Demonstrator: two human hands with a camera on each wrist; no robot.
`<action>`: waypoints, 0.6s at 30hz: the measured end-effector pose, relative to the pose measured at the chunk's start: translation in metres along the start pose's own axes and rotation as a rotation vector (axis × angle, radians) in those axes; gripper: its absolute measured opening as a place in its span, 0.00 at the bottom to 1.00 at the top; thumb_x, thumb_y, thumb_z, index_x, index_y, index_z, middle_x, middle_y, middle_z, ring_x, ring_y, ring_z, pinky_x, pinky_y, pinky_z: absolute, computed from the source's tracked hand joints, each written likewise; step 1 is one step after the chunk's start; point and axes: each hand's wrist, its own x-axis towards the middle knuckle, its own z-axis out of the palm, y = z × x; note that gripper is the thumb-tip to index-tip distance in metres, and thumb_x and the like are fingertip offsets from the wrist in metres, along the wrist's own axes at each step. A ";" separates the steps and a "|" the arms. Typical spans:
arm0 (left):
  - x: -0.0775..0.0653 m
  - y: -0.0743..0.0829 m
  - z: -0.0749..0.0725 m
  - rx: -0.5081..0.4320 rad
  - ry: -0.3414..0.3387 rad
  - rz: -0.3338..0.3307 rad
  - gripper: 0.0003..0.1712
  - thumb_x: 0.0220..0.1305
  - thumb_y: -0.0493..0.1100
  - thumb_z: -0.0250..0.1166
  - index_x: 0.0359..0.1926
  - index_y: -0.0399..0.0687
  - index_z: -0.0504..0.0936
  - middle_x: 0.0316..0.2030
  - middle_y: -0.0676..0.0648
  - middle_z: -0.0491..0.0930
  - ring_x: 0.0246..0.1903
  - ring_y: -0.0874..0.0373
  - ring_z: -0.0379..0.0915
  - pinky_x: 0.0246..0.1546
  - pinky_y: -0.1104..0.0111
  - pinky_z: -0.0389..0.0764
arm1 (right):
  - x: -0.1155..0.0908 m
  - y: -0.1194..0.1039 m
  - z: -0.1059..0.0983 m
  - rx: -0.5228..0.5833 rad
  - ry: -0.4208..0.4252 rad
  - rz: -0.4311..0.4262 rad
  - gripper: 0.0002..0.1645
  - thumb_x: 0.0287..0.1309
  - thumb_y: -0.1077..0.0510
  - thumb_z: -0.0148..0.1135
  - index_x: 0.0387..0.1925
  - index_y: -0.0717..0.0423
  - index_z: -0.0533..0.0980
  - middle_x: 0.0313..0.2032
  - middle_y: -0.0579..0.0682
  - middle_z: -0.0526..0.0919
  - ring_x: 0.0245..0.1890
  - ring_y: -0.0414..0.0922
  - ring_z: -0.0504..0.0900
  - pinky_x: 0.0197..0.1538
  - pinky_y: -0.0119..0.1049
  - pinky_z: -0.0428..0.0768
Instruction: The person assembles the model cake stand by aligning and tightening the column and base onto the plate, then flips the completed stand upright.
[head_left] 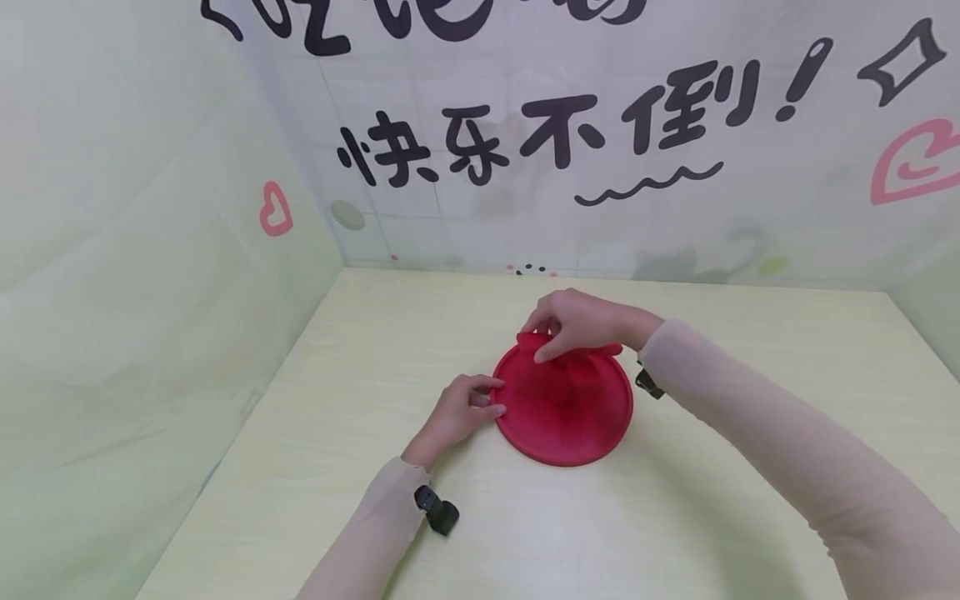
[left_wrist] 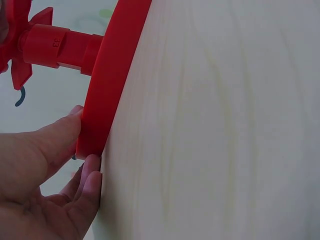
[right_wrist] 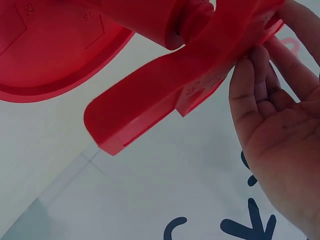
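Observation:
A red round plastic base [head_left: 562, 437] with a raised rim lies flat on the table. From its middle rises a short red post [left_wrist: 70, 49], seen sideways in the left wrist view. On top of the post is a red piece with broad arms [right_wrist: 150, 90]. My left hand [head_left: 455, 412] pinches the base's left rim between thumb and fingers. Above the base, my right hand [head_left: 581, 321] grips one arm of the top piece, thumb on the near side; in the right wrist view its fingers curl behind that piece. The hand partly hides the top piece in the head view.
The pale wood-grain table [head_left: 337, 492] spreads around the base. A printed white cloth [head_left: 465, 225] with dark lettering hangs behind it, and a pale green cloth [head_left: 150, 292] lines the left side. Black wrist devices [head_left: 438, 510] sit on both sleeves.

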 end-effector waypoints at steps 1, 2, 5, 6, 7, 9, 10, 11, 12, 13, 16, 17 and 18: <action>0.000 0.000 0.000 0.000 0.001 0.001 0.21 0.54 0.40 0.68 0.51 0.48 0.78 0.43 0.46 0.70 0.39 0.53 0.73 0.37 0.67 0.78 | 0.000 0.000 0.000 0.002 0.001 -0.001 0.26 0.45 0.59 0.71 0.49 0.54 0.77 0.39 0.49 0.77 0.36 0.45 0.78 0.33 0.33 0.80; 0.000 0.000 0.000 0.001 0.002 0.001 0.21 0.54 0.40 0.68 0.51 0.48 0.78 0.43 0.46 0.70 0.39 0.53 0.73 0.37 0.67 0.78 | 0.000 0.000 0.001 0.003 0.000 0.002 0.26 0.45 0.59 0.71 0.49 0.54 0.77 0.39 0.48 0.77 0.36 0.45 0.78 0.33 0.33 0.80; 0.000 -0.001 0.000 -0.001 0.004 -0.003 0.21 0.54 0.40 0.68 0.51 0.47 0.78 0.42 0.46 0.70 0.39 0.53 0.73 0.36 0.67 0.79 | 0.000 -0.002 0.001 0.009 -0.003 0.011 0.26 0.45 0.60 0.72 0.49 0.53 0.77 0.39 0.49 0.77 0.36 0.45 0.78 0.33 0.33 0.80; 0.000 -0.001 0.000 -0.002 0.005 -0.005 0.21 0.54 0.40 0.68 0.51 0.47 0.78 0.42 0.46 0.70 0.39 0.53 0.73 0.36 0.67 0.79 | 0.000 -0.002 0.001 0.012 -0.003 0.014 0.26 0.44 0.60 0.72 0.49 0.53 0.77 0.39 0.49 0.77 0.36 0.45 0.78 0.33 0.33 0.80; 0.000 -0.001 -0.001 -0.001 0.005 -0.006 0.21 0.54 0.40 0.68 0.51 0.47 0.78 0.42 0.46 0.70 0.39 0.53 0.73 0.37 0.67 0.79 | 0.000 -0.003 0.001 0.016 -0.002 0.019 0.26 0.44 0.60 0.72 0.49 0.52 0.78 0.39 0.49 0.77 0.36 0.45 0.78 0.33 0.33 0.80; 0.000 -0.002 -0.001 -0.003 0.007 -0.006 0.21 0.54 0.40 0.68 0.51 0.47 0.78 0.42 0.46 0.70 0.39 0.54 0.73 0.37 0.67 0.79 | 0.001 -0.003 0.002 0.023 0.000 0.026 0.26 0.43 0.59 0.72 0.49 0.51 0.78 0.39 0.48 0.77 0.36 0.44 0.78 0.34 0.33 0.80; 0.000 -0.003 -0.001 -0.004 0.007 -0.006 0.21 0.54 0.40 0.68 0.51 0.47 0.78 0.42 0.46 0.70 0.39 0.54 0.73 0.37 0.67 0.79 | 0.001 -0.004 0.003 0.025 -0.002 0.027 0.26 0.43 0.59 0.73 0.48 0.51 0.78 0.39 0.48 0.76 0.36 0.44 0.78 0.34 0.33 0.80; 0.000 -0.003 -0.001 -0.005 0.008 -0.004 0.21 0.54 0.40 0.68 0.51 0.47 0.78 0.42 0.46 0.70 0.39 0.54 0.73 0.37 0.67 0.78 | 0.002 -0.004 0.004 0.026 -0.005 0.027 0.26 0.43 0.59 0.73 0.48 0.51 0.78 0.39 0.48 0.76 0.36 0.44 0.78 0.34 0.33 0.80; 0.000 -0.003 -0.001 -0.004 0.007 0.005 0.21 0.54 0.40 0.68 0.51 0.47 0.78 0.42 0.46 0.70 0.39 0.54 0.73 0.37 0.67 0.78 | 0.002 -0.004 0.006 0.024 -0.009 0.028 0.26 0.42 0.59 0.73 0.48 0.51 0.78 0.39 0.48 0.76 0.36 0.44 0.78 0.34 0.33 0.80; 0.000 -0.003 -0.001 -0.002 0.004 0.015 0.21 0.54 0.40 0.68 0.51 0.47 0.78 0.42 0.46 0.70 0.39 0.54 0.73 0.37 0.67 0.78 | 0.003 -0.005 0.007 0.021 -0.013 0.027 0.26 0.41 0.58 0.74 0.47 0.51 0.78 0.39 0.48 0.76 0.36 0.44 0.77 0.34 0.33 0.80; 0.000 -0.002 -0.002 0.000 -0.004 0.036 0.21 0.55 0.39 0.67 0.51 0.46 0.78 0.41 0.46 0.70 0.39 0.54 0.73 0.37 0.67 0.78 | 0.003 -0.004 0.012 0.004 -0.019 0.021 0.27 0.40 0.58 0.75 0.47 0.52 0.78 0.39 0.47 0.76 0.36 0.44 0.77 0.34 0.32 0.79; -0.001 -0.001 -0.002 0.000 -0.006 0.040 0.21 0.55 0.39 0.67 0.51 0.46 0.78 0.41 0.46 0.70 0.39 0.54 0.73 0.37 0.67 0.78 | 0.004 -0.003 0.013 0.003 -0.017 0.024 0.27 0.40 0.58 0.75 0.47 0.51 0.78 0.39 0.47 0.76 0.36 0.44 0.77 0.34 0.32 0.79; -0.001 -0.001 -0.002 0.002 -0.007 0.044 0.21 0.55 0.39 0.67 0.51 0.46 0.78 0.41 0.45 0.70 0.39 0.53 0.73 0.37 0.67 0.78 | 0.004 -0.003 0.014 0.004 -0.013 0.026 0.27 0.39 0.58 0.75 0.47 0.51 0.78 0.39 0.47 0.76 0.36 0.44 0.77 0.33 0.32 0.79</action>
